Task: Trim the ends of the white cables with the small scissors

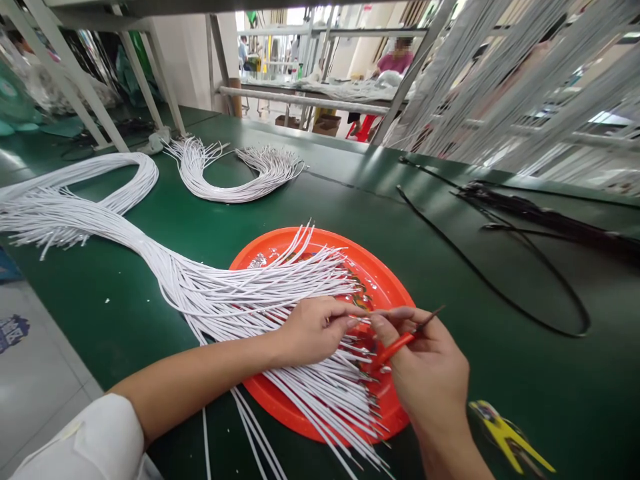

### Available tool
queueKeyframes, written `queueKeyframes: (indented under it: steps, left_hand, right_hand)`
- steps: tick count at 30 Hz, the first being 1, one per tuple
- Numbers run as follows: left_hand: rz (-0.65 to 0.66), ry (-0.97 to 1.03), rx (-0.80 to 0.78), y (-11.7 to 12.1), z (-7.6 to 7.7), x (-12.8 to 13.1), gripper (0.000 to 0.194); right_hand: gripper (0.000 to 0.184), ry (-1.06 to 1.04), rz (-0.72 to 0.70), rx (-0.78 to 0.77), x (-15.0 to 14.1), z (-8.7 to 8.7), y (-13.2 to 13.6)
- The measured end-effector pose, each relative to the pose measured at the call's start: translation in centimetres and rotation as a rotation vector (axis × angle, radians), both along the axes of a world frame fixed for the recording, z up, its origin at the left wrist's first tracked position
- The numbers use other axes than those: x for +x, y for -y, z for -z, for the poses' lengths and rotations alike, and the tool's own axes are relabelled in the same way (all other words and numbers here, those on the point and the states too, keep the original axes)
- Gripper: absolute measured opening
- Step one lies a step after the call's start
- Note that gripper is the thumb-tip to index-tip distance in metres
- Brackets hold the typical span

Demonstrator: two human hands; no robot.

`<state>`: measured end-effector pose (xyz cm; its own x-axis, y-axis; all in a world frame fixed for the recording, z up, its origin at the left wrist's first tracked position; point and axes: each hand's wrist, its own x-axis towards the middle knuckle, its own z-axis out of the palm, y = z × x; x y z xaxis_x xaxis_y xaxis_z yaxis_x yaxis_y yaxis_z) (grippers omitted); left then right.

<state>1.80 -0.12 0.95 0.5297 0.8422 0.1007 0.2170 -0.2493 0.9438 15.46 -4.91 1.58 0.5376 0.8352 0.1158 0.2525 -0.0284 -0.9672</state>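
Observation:
My left hand point(311, 331) is closed in a pinch on the end of one white cable, over a large bundle of white cables point(250, 287). My right hand point(433, 363) meets it at the fingertips. It is closed around a red-handled tool point(397, 348) with a dark pointed tip, perhaps small scissors; the fingers hide part of it. Thumb and forefinger of that hand are also at the cable end. Beneath both hands lies a round red tray point(395, 283), with the fanned cable ends and small shiny scraps in it.
Yellow-handled pliers point(510, 437) lie right of the tray on the green table point(320, 207). Black cables point(530, 213) lie at the right. A coiled white cable bundle point(225, 190) rests farther back. White strands point(480, 80) hang from a rack; a person sits beyond.

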Motion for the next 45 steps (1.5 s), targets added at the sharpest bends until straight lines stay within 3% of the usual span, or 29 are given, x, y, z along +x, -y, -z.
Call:
queueKeyframes:
  steps: [7,11,15,17,19,22,26,33,36,40,45]
  left_hand:
    - [0.015,-0.009,-0.062,-0.3,-0.8,0.0,0.017]
    - [-0.017,-0.024,-0.011,-0.2,-0.7,-0.1,0.015]
    - [-0.038,-0.104,0.164,-0.1,-0.1,-0.2,0.017]
    - [-0.025,-0.163,0.246,-0.1,0.2,-0.3,0.018]
    - [-0.014,-0.203,0.294,-0.1,0.4,-0.3,0.019]
    - [0.001,-0.21,0.286,0.0,0.3,-0.3,0.019]
    - [0.085,-0.154,0.243,0.0,-0.2,-0.3,0.017]
    - [-0.009,-0.022,-0.001,0.0,-0.6,-0.2,0.015]
    - [-0.011,-0.014,0.019,0.0,-0.5,-0.1,0.015]
    - [-0.056,-0.077,0.079,0.0,-0.4,-0.2,0.015]
    - [-0.142,-0.075,0.02,0.0,-0.4,0.0,0.013]
  right_hand:
    - [0.025,0.199,0.004,-0.072,-0.1,-0.9,0.2]
    - [0.022,0.315,0.014,-0.068,0.0,-0.9,0.5]
    - [0.011,0.738,-0.038,0.035,0.2,-0.3,0.9]
    - [0.016,0.995,-0.147,0.135,0.3,0.0,1.0]
    - [0.02,1.098,-0.197,0.184,0.3,0.2,1.0]
    - [0.012,0.883,-0.076,0.076,0.2,0.0,0.8]
    - [0.02,0.487,-0.006,-0.098,0.1,0.0,0.3]
    - [0.022,0.164,0.04,-0.039,0.0,0.4,0.2]
    - [0.026,0.005,0.022,0.004,-0.4,-0.1,0.3]
    - [0.024,0.021,-0.019,0.04,-0.9,-0.3,0.5]
    - [0.022,0.055,-0.025,-0.005,-0.5,0.6,0.4]
